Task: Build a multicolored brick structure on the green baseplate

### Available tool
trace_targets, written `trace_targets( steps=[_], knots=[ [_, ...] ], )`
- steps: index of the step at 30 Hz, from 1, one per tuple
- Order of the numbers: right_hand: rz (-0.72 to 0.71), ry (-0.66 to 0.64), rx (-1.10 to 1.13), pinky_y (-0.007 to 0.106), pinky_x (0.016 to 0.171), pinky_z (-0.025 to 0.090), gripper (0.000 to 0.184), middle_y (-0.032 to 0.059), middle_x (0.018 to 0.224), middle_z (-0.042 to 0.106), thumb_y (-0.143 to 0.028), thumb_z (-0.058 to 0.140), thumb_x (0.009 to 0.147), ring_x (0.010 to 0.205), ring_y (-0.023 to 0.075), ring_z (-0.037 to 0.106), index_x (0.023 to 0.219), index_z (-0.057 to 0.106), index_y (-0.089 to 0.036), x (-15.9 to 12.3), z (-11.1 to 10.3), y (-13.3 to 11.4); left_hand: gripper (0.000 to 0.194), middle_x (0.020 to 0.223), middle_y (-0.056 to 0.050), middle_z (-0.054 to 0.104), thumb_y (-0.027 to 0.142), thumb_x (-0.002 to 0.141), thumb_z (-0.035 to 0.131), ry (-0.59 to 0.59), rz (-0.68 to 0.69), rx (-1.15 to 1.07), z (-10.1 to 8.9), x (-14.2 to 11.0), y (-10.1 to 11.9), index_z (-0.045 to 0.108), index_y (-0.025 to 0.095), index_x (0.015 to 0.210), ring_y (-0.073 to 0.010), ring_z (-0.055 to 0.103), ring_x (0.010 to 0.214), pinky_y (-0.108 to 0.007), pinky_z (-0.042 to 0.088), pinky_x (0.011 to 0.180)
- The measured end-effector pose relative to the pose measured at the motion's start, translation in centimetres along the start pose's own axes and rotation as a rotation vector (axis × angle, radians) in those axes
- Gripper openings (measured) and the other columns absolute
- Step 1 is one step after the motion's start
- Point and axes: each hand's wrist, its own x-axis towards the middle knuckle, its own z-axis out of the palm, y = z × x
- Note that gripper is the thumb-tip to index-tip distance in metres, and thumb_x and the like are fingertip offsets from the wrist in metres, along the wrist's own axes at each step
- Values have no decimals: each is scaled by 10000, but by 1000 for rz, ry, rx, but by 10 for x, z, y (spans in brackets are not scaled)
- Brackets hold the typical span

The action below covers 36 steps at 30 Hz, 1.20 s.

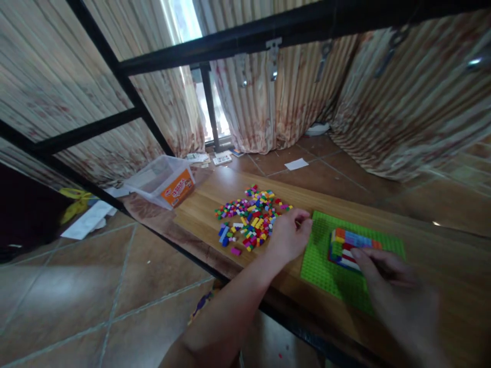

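A green studded baseplate point(320, 255) lies on the wooden bench, carrying a low block of toy bricks point(355, 239) in orange, light blue, green, red and white. Over the near side of that block is my right hand point(399, 286), slightly blurred, thumb and fingers pinched together at the bricks. Whatever is between its fingertips is hidden. My left hand point(289, 235) hovers between the baseplate's left edge and a loose pile of small colourful bricks point(257, 220). Its fingers are curled in a pinch, and I cannot make out what they hold.
A clear plastic box point(157, 176) with an orange label stands at the left end of the wooden bench point(207, 189). Black metal bars point(230, 48) with hanging clips cross the upper view. Behind are striped curtains point(299, 102), and papers point(296, 164) lie on the tiled floor.
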Motion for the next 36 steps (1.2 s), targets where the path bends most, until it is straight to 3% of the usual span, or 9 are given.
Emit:
trace_targets(
  steps=[4, 9, 12, 15, 19, 24, 36],
  knots=[
    [-107, -17, 27, 387, 733, 511, 322, 33, 852, 723, -570, 628, 804, 767, 247, 675, 836, 706, -260, -3, 5, 3, 145, 832, -21, 701, 164, 847, 562, 64, 11, 39, -32, -2, -3, 680, 165, 931, -135, 624, 723, -243, 491, 686],
    [-225, -48, 102, 362, 741, 501, 334, 34, 854, 720, -567, 624, 819, 764, 225, 665, 823, 701, -243, 0, 10, 10, 178, 798, -10, 685, 143, 832, 547, 220, -91, 230, -106, -21, 0, 689, 157, 939, -135, 606, 701, -234, 458, 643],
    [-213, -57, 133, 349, 732, 500, 357, 26, 836, 715, -583, 613, 819, 745, 213, 661, 830, 708, -239, 2, 12, 12, 196, 806, -21, 686, 133, 833, 544, 216, -157, 406, -149, -45, -4, 692, 150, 960, -140, 608, 686, -240, 457, 641],
    [-205, -46, 184, 344, 727, 503, 385, 30, 822, 716, -602, 612, 806, 730, 208, 659, 831, 712, -231, 3, 15, 12, 257, 897, -47, 699, 73, 802, 534, 188, -215, 620, -171, -70, -14, 695, 154, 985, -155, 626, 740, -253, 473, 683],
    [-234, -47, 207, 327, 689, 497, 390, 31, 793, 717, -605, 604, 805, 714, 204, 659, 799, 709, -230, 3, 17, 7, 337, 1011, -75, 695, 52, 797, 528, 125, -210, 807, -171, -89, -27, 678, 161, 1078, -179, 644, 850, -280, 484, 786],
    [-255, -91, 195, 321, 695, 492, 381, 24, 804, 724, -601, 593, 812, 725, 204, 669, 795, 709, -239, 4, 16, 10, 323, 1026, -83, 699, 153, 825, 594, 168, -360, 848, -162, -98, -34, 635, 153, 1145, -201, 651, 925, -301, 480, 835],
    [-264, -106, 193, 324, 686, 493, 380, 24, 806, 734, -601, 581, 806, 715, 207, 677, 783, 712, -246, 6, 13, 10, 289, 1107, -101, 690, 189, 864, 566, 207, -326, 903, -144, -83, -48, 632, 170, 1145, -226, 642, 1028, -313, 468, 880]
  ],
)
